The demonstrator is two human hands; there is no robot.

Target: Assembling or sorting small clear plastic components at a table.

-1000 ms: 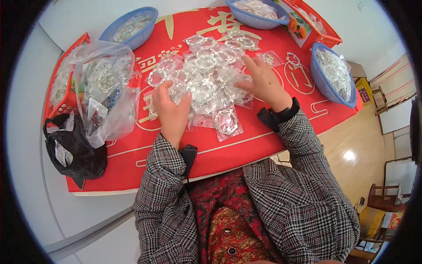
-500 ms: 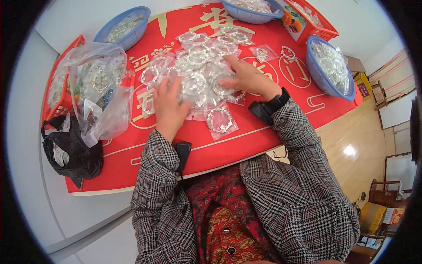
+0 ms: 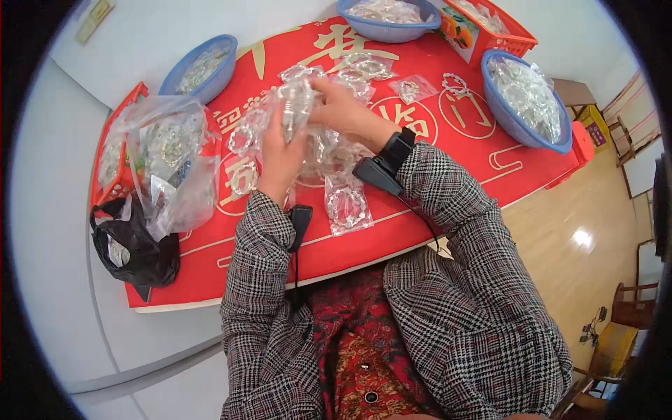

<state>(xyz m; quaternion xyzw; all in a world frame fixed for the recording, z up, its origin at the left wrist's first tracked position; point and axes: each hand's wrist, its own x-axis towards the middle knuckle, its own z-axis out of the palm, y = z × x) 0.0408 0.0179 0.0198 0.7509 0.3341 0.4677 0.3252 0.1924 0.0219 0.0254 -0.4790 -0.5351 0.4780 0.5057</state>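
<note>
"Where's the bunch of bagged bracelets (image 3: pixel 297 105)?"
"Toward eleven o'clock in view, pinched between the left hand (image 3: pixel 283 159) and right hand (image 3: pixel 353 117)."
"Others?"
"One flat packet (image 3: pixel 348 208) lies at five o'clock from the bunch; a blue bowl (image 3: pixel 509 124) at two o'clock holds more."

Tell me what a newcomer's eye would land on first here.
Probably the gold-printed red table cover, spread across the view. Over its middle, the bare left hand and right hand hold a glinting bundle of clear plastic packets. Three round blue plastic basins stand around its far side and right end.
</note>
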